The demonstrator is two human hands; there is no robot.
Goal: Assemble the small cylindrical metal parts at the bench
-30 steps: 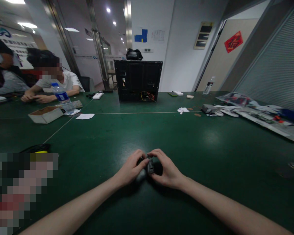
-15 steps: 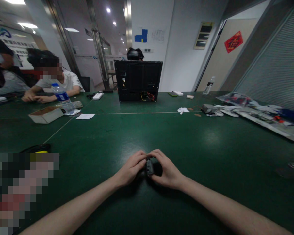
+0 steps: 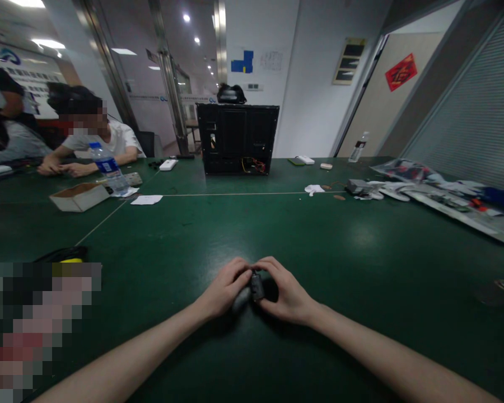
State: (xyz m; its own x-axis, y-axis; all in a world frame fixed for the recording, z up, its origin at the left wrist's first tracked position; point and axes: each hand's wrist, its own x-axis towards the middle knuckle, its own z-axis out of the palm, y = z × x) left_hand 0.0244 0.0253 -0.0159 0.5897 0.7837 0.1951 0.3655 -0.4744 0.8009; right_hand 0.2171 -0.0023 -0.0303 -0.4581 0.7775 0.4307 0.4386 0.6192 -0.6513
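A small dark grey block with notches along one face (image 3: 257,286) is between my two hands, just above or on the green tabletop (image 3: 252,235); I cannot make out its kind. My right hand (image 3: 288,294) curves around its right side, thumb at the lower end and fingertips at the upper end. With thumb and fingers closed together, my left hand (image 3: 227,288) pinches at the block's upper left edge, where the fingers hide the contact. Below the left thumb a blurred grey rounded patch (image 3: 241,300) shows, too unclear to name.
A black panel-backed case (image 3: 237,137) with exposed wires stands at the far side. Leftward are an open box (image 3: 79,198), a water bottle (image 3: 107,168) and a seated person (image 3: 96,134). At right lie a cluttered white board (image 3: 466,210) and a grey box (image 3: 357,187).
Both hands stay nearly in place around the block. The left thumb has shifted slightly, and a grey patch shows below it. Behind the black case, the dark headgear sits slightly differently.
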